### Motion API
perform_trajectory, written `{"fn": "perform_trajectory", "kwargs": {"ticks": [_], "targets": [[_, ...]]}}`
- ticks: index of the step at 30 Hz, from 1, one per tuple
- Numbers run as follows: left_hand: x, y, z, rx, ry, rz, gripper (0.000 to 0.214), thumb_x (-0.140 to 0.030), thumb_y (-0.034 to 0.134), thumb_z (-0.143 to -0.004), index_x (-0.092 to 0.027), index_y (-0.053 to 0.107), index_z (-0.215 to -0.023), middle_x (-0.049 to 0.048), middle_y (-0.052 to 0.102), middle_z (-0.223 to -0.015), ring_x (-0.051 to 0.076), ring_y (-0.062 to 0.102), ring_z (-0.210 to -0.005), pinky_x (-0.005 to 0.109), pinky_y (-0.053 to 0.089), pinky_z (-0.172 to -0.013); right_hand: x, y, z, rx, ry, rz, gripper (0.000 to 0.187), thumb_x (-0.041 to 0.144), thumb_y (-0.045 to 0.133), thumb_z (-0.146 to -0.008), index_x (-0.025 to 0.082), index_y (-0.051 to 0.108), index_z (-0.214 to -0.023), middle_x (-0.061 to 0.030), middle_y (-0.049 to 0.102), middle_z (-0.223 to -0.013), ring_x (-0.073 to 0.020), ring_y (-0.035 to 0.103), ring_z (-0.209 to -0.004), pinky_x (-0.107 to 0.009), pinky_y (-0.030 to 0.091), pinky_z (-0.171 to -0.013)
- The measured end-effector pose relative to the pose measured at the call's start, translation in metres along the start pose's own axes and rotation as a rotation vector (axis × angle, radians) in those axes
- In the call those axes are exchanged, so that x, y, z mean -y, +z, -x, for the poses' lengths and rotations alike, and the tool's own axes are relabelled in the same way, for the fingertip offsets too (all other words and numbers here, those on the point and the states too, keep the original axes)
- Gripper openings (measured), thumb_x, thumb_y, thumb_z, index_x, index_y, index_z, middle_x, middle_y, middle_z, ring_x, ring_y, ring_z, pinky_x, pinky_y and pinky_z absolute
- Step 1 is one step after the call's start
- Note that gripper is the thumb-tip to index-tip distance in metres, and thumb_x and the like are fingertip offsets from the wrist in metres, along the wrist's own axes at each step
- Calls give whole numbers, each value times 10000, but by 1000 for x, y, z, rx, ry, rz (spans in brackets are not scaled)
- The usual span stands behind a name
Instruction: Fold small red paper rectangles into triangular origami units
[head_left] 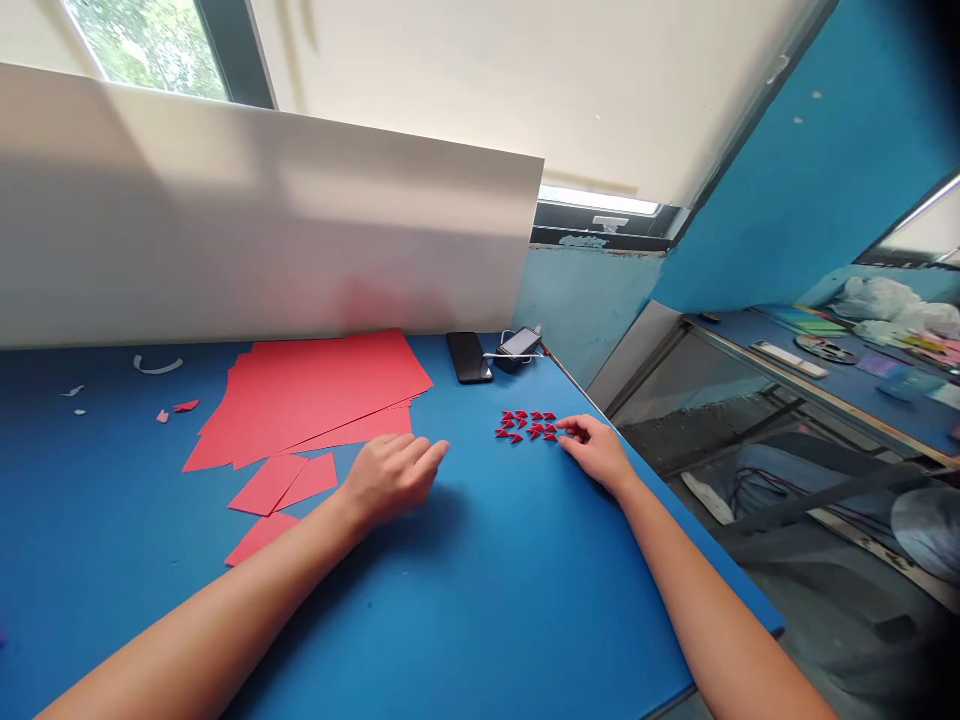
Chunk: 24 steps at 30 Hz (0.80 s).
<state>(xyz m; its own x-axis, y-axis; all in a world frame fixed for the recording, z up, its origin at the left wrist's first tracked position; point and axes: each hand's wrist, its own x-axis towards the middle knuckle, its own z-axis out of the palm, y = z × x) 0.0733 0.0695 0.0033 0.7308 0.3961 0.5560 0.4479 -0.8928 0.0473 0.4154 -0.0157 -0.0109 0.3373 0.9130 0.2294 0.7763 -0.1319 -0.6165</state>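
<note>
A cluster of small folded red paper pieces [521,415] lies in loose rows near the table's right edge. At its right end rests my right hand [596,455], fingers curved and slightly apart, the tips at or touching the nearest pieces. My left hand [394,475] is held above the table with its fingers curled in; their inner side is hidden, so I cannot see whether they hold anything. Large red paper sheets [330,385] are stacked behind it. Smaller red paper rectangles [270,485] lie left of that hand, one partly behind the forearm.
A black phone [469,358] and another device with a white cable [519,343] lie at the back. Paper scraps [186,406] are on the left of the blue table [480,620]. A white board [300,220] stands behind. At right is another cluttered table [892,400].
</note>
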Motion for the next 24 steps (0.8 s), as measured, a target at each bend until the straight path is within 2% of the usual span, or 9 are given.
{"fn": "perform_trajectory", "kwargs": {"ticks": [1,4,8,10,12,15,18,20,24], "targets": [[-8,-6,0,-21,68,-31,198,-147,485,-860,-212,656,-935,-2,612,-583,138,544,-527,272,337,-491,-2,0,0,-11,-5,-6,279,259,556,-730,185,699,-958,-40,664,-837,-163,592,-691,-274,472,-645],[-42,-31,0,-154,560,-209,128,-157,556,-845,-159,642,-940,-21,538,-553,124,464,-481,297,306,-454,-6,2,0,-60,-19,-23,297,269,528,-726,162,696,-947,-53,671,-824,-173,601,-697,-282,479,-662],[-75,-72,9,-93,590,-299,113,-159,568,-826,-146,635,-916,-37,476,-527,118,387,-432,293,266,-410,-5,3,1,-193,-15,-9,306,312,526,-708,148,700,-899,-67,655,-792,-182,563,-642,-309,462,-653],[-69,-92,22,19,437,-379,145,-142,546,-823,-169,639,-930,-21,528,-567,136,453,-473,297,317,-434,-3,0,1,-292,-4,23,294,325,530,-697,153,700,-863,-78,641,-807,-199,552,-671,-329,443,-684],[-45,-110,44,129,97,-394,160,-150,500,-835,-208,642,-882,-7,580,-609,151,535,-540,285,375,-483,-2,-2,0,-370,19,53,290,324,521,-696,146,693,-847,-75,617,-748,-209,543,-657,-335,422,-675],[4,-127,88,253,-473,-273,235,-326,464,-867,-233,649,-977,43,691,-931,190,648,-791,280,476,-649,-2,-2,-1,-394,49,76,269,308,504,-703,140,679,-819,-30,546,-566,-198,516,-550,-317,386,-594],[38,-126,123,338,-846,-115,506,-498,485,-817,-157,594,-1174,127,642,-1184,265,634,-986,330,486,-809,-3,2,-1,-356,38,87,242,303,506,-703,153,672,-796,-3,504,-496,-189,503,-511,-302,362,-560],[45,-118,132,342,-899,-114,638,-535,527,-775,-137,529,-1273,152,584,-1291,296,577,-1120,345,457,-887,-3,4,-1,-326,21,91,242,302,502,-702,161,672,-799,0,503,-495,-191,511,-530,-301,362,-573],[33,-96,126,286,-1052,-179,697,-591,543,-748,-153,511,-1290,195,633,-1203,386,566,-1103,456,454,-825,0,6,1,-239,-24,93,244,296,502,-674,165,678,-780,-1,517,-502,-187,512,-543,-298,363,-583]]}}
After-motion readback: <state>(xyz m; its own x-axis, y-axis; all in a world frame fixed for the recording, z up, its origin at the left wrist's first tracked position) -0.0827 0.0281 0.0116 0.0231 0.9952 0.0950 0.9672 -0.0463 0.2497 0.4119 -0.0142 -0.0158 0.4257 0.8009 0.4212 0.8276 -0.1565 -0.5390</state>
